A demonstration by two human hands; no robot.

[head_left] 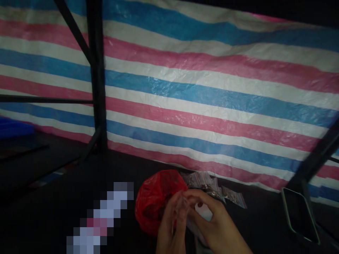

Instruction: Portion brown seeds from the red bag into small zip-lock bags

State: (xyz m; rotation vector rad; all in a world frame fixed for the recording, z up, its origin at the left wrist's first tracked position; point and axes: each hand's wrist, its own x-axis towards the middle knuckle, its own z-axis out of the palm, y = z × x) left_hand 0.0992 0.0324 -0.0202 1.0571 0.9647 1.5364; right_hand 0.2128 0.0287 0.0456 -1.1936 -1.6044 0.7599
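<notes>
My left hand (pixel 172 222) and my right hand (pixel 213 220) meet at the fingertips, low in the head view. Both are closed in a pinch around what looks like a small clear plastic bag (pixel 182 205); the dim light and the fingers hide most of it. Just left of and behind my hands sits a red plastic bag (pixel 156 197) with dark contents showing through. Something white (pixel 203 211) shows through the gap between my right thumb and forefinger. Behind my right hand lie several small clear zip bags (pixel 202 180) with small items inside that I cannot make out.
A phone (pixel 300 215) with a dark screen lies at the right. On the left of the dark surface is a blurred-out, pixelated strip (pixel 97 218). A dark metal post (pixel 97 77) and a striped plastic sheet (pixel 212 98) stand behind. Something blue (pixel 16 127) is at far left.
</notes>
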